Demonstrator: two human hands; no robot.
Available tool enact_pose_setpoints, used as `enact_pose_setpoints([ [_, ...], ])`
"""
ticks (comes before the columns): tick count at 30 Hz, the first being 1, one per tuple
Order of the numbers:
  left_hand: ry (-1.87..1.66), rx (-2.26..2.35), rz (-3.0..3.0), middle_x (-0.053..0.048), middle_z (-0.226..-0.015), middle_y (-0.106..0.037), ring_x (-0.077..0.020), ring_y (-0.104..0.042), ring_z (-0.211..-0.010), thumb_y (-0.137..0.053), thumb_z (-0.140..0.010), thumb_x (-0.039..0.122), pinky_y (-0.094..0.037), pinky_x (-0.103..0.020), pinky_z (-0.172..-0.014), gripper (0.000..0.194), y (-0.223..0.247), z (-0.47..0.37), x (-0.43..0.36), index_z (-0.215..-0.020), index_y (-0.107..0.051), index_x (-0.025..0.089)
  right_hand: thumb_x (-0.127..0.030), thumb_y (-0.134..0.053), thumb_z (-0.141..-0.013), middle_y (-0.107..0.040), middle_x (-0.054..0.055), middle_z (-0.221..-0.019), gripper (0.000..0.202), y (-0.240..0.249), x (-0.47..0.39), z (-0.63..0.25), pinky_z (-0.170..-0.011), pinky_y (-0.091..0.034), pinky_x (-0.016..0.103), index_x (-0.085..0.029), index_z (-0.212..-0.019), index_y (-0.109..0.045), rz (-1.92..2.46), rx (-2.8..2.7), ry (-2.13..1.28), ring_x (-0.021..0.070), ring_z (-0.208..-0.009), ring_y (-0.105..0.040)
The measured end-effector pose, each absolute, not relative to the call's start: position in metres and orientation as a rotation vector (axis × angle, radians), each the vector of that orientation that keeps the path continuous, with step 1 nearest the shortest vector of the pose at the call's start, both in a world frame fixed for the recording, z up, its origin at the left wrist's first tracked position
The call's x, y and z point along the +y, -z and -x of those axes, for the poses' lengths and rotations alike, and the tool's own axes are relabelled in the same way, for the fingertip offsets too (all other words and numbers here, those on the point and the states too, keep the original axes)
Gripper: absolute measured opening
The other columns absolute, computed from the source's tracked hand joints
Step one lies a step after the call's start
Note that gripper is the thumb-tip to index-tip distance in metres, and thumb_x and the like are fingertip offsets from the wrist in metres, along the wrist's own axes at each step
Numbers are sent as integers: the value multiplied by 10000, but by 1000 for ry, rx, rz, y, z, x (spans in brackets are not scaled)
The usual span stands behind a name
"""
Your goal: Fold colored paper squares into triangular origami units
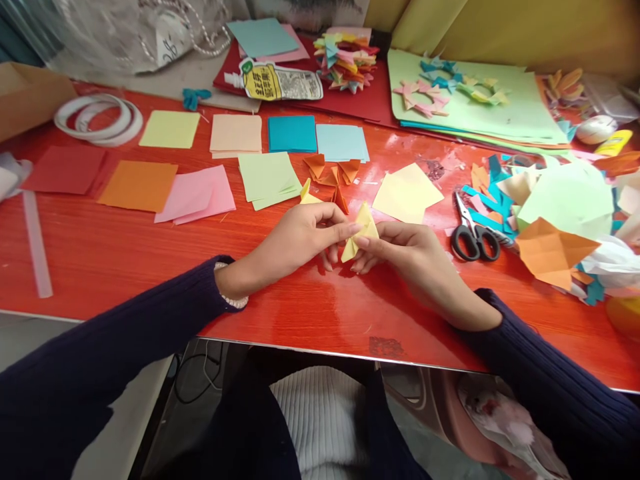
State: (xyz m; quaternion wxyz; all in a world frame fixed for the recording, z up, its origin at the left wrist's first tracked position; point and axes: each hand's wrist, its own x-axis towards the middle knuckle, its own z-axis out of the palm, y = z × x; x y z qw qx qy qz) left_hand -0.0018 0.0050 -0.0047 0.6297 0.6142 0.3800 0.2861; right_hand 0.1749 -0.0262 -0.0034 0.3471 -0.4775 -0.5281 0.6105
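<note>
Yellow folded paper [367, 223] between left fingers [344, 232] and right fingers [380, 248], both clamped on it

Chinese characters on pouch [287, 83], seemingly "28" on tag [173, 41]

Over the red tabletop [300, 300], the left hand [310, 230] and right hand [413, 247] pinch a folded piece of yellow paper [367, 225] between them. Small orange folded pieces [349, 172] lie just beyond, and scissors [473, 231] (black-handled, blades pointing away) rest beside a heap of paper scraps [565, 200] on the right.
</note>
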Motion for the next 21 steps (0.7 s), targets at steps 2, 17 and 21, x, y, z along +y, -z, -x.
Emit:
enact_pose_setpoints([
  [2,-659,879,-1406,17,-549,-553,-83,-548,-480,-606,-817,370,-477,-200,-459,242,4,2,5,-732,-572,145,-427,-662,-750,-674,22,-687,235,3,-27,-175,-628,-548,288,-194,-724,-679,1226,-1383,-1574,143,-624,-647],
  [17,-884,706,-1728,14,-997,-616,-126,-579,-931,-567,-844,192,-495,-255,-823,266,5,4,5,-1094,-605,277,-277,-666,-777,-695,11,-660,108,5,-25,-176,-569,-541,228,-202,-725,-724,1110,-1200,-1649,111,-547,-639],
  [21,-941,760,-1853,-5,-1012,-606,-124,-566,-912,-581,-841,197,-484,-275,-840,258,5,6,5,-1084,-638,261,-279,-642,-800,-700,8,-725,111,6,-29,-172,-683,-544,237,-225,-763,-731,1072,-1140,-1597,120,-689,-660],
])
